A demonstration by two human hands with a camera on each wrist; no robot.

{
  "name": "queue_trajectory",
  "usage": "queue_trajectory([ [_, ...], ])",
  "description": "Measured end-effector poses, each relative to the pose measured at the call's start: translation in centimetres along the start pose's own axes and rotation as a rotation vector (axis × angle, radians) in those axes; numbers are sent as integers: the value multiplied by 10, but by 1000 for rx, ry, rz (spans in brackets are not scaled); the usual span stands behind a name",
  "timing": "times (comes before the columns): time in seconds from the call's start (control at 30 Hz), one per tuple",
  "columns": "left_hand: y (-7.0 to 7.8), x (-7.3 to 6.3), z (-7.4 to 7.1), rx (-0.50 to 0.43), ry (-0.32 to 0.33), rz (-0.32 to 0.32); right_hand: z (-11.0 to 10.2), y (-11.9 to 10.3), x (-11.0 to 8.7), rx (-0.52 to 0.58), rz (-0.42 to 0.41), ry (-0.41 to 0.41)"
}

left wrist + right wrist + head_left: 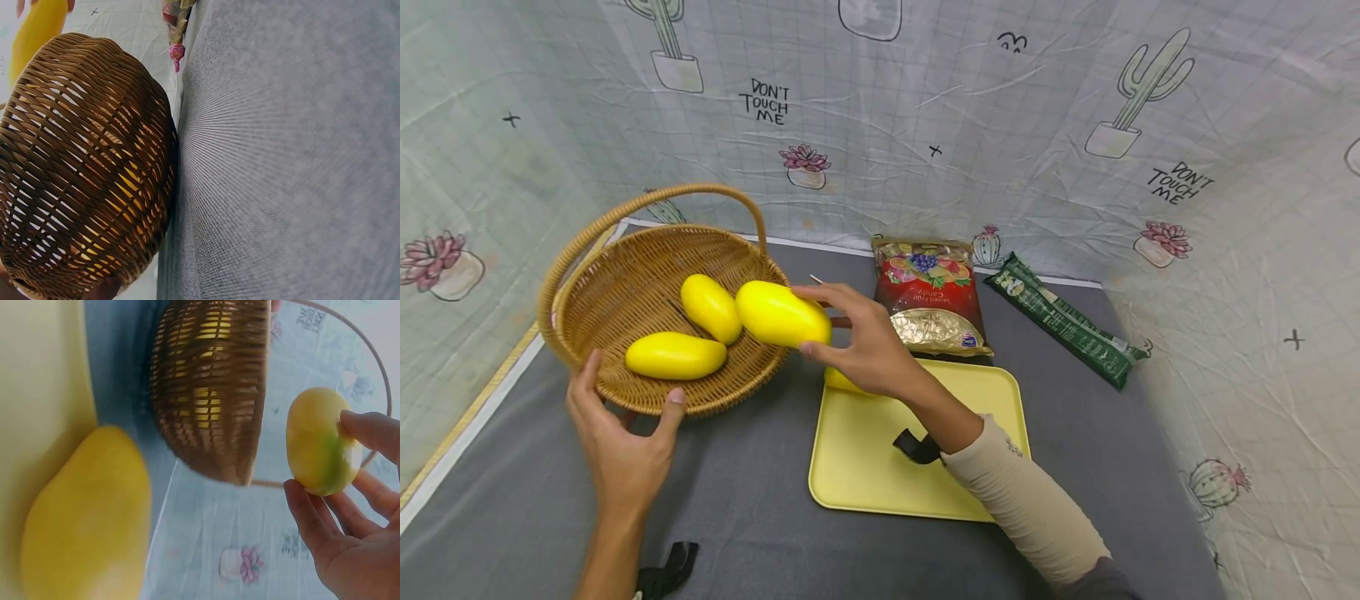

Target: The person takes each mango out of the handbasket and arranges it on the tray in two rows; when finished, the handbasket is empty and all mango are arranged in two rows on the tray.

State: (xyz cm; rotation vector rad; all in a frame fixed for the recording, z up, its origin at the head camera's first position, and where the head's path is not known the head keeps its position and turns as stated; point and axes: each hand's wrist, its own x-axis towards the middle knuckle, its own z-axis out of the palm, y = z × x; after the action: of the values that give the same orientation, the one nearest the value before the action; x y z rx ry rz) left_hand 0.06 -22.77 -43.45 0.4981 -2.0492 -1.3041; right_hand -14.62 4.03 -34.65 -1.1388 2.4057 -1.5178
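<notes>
My right hand (868, 342) grips a yellow mango (782, 314) by one end, above the right rim of a wicker basket (617, 287). In the right wrist view the held mango (320, 440) shows a greenish patch, with thumb and fingers around it. Two more mangoes lie inside the basket, one toward the back (711, 308) and one nearer the front (675, 356). With thumb and fingers spread along the near-left rim, my left hand (625, 454) holds the basket. Another mango (842, 382) rests on the yellow tray (895, 475), mostly hidden under my right hand.
Behind the tray lies a red and gold candy bag (932, 292). A long green packet (1063, 321) lies slanted to its right. The basket's tall arched handle (700, 190) stands up at the back. A printed cloth hangs behind the grey table (752, 492).
</notes>
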Motion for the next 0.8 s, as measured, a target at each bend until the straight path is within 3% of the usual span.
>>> queue_trajectory([
  [0.8, 1, 0, -1, 12, 0, -2, -80, 43, -98, 9, 195, 77],
])
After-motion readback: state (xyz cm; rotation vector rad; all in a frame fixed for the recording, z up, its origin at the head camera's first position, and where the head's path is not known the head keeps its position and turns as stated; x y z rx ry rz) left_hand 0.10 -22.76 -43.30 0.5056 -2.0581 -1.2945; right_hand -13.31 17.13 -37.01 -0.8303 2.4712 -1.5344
